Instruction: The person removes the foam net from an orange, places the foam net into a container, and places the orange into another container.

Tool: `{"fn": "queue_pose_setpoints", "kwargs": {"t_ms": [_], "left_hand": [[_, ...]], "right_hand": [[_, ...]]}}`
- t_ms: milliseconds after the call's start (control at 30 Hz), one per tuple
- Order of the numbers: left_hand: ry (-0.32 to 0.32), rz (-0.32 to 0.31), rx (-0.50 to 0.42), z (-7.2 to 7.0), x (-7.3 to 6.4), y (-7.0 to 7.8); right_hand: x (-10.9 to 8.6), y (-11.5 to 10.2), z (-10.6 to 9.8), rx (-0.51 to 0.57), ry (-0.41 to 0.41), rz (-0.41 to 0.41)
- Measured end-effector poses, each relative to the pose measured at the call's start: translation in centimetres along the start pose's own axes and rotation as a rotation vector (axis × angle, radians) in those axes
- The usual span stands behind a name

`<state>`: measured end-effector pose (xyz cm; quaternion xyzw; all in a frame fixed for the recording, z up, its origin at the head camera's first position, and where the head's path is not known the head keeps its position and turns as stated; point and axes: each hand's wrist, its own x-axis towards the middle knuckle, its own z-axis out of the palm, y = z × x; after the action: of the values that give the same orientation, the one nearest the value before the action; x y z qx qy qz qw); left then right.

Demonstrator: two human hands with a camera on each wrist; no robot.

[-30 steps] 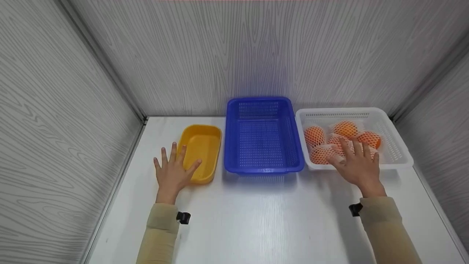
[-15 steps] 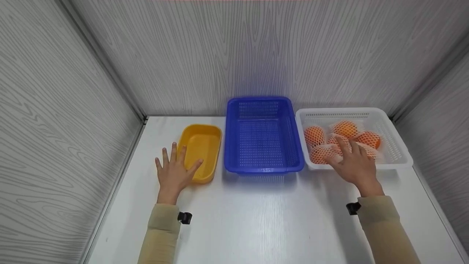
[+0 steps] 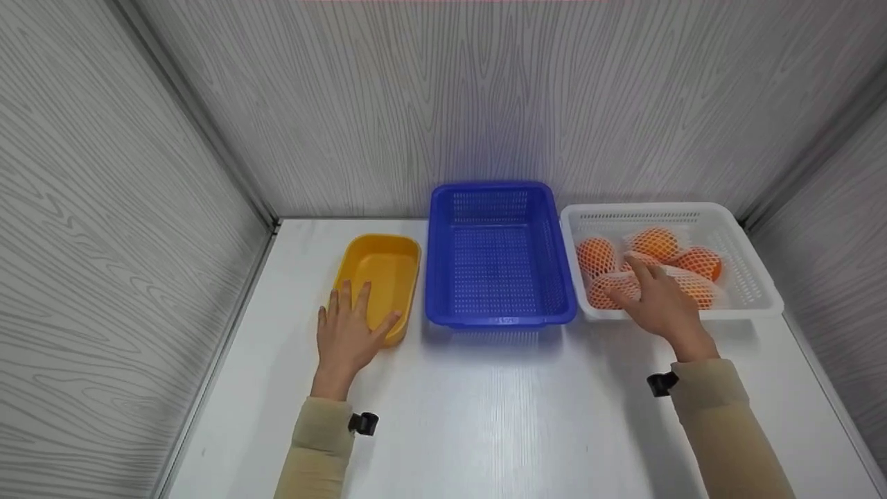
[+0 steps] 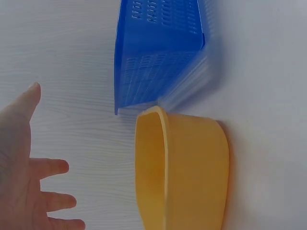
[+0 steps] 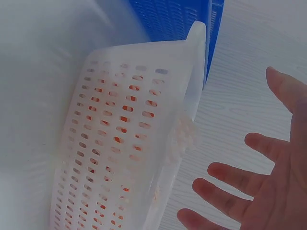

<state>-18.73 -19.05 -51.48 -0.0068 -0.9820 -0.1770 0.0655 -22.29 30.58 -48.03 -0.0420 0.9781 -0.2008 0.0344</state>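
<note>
My left hand point(image 3: 348, 341), fingers spread, is over the near left part of a yellow plastic tub point(image 3: 391, 277); the left wrist view shows a gap between the fingers and the tub's rim point(image 4: 165, 143). Over the front of a white perforated basket point(image 3: 752, 277) hovers my right hand point(image 3: 662, 305), fingers slightly bent and holding nothing. Several oranges in white foam nets lie in that basket, such as one orange point(image 3: 594, 256) at its left and another orange point(image 3: 700, 263) towards the right. The right hand partly covers the oranges nearest it.
Between the tub and the white basket stands a blue perforated basket point(image 3: 493, 270) with nothing in it. All three containers are on a white table point(image 3: 499, 416). Grey wood-grain panels point(image 3: 388, 104) rise behind and on both sides.
My left hand has moved right and slightly towards me, over more of the tub. My right hand has shifted a little left, its fingers more bent. The containers and oranges stay put.
</note>
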Motion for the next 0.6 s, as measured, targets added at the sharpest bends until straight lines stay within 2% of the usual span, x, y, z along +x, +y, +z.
{"fn": "queue_pose_setpoints", "kwargs": {"t_ms": [233,600], "left_hand": [[0.004,0.061,-0.065,0.9,-0.9,2.9],[0.018,0.221,-0.142,2.5,-2.2,7.7]], "right_hand": [[1.2,0.0,0.4,0.059,0.0,-0.001],[2.9,0.9,1.5,0.129,-0.026,0.027]]}}
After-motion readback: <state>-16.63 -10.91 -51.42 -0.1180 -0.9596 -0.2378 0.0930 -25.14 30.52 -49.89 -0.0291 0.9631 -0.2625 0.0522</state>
